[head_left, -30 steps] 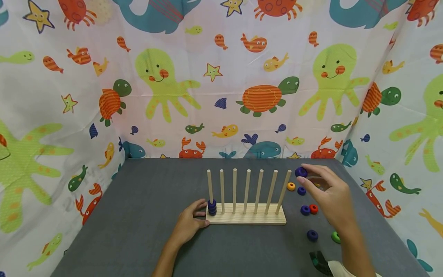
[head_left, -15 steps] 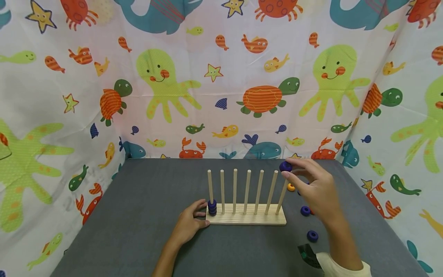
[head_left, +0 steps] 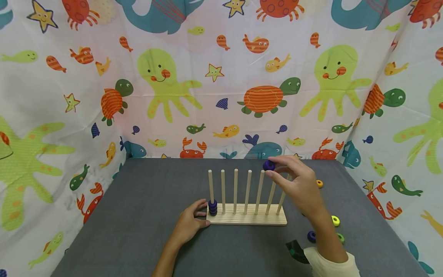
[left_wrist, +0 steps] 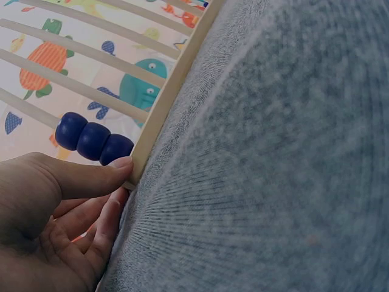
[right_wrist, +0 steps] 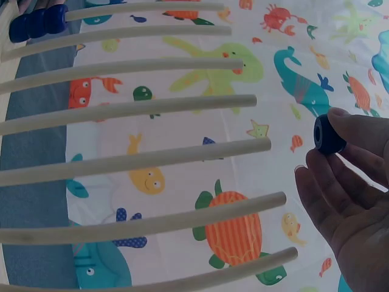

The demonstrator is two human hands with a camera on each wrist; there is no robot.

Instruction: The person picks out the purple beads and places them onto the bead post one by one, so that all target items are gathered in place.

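A wooden peg rack (head_left: 247,219) with several upright pegs stands on the grey table. Three dark blue beads (head_left: 212,207) are stacked on its leftmost peg; they also show as blue beads (left_wrist: 94,140) in the left wrist view. My left hand (head_left: 188,223) holds the left end of the base, its thumb (left_wrist: 100,176) on the edge and the fingers behind. Between thumb and fingertips, my right hand (head_left: 302,186) pinches another blue bead (head_left: 268,165), just above the peg tops toward the right side. In the right wrist view that bead (right_wrist: 328,134) is clear of every peg.
Loose beads lie right of the rack, partly hidden by my right arm: an orange bead (head_left: 319,184), a yellow bead (head_left: 335,221), a green bead (head_left: 340,238) and a blue bead (head_left: 312,236). A sea-animal cloth (head_left: 221,77) hangs behind and at the sides.
My right hand has moved left with the pinched blue bead, from beyond the rack's right end to over its right-hand pegs. The left hand has stayed in place on the base.
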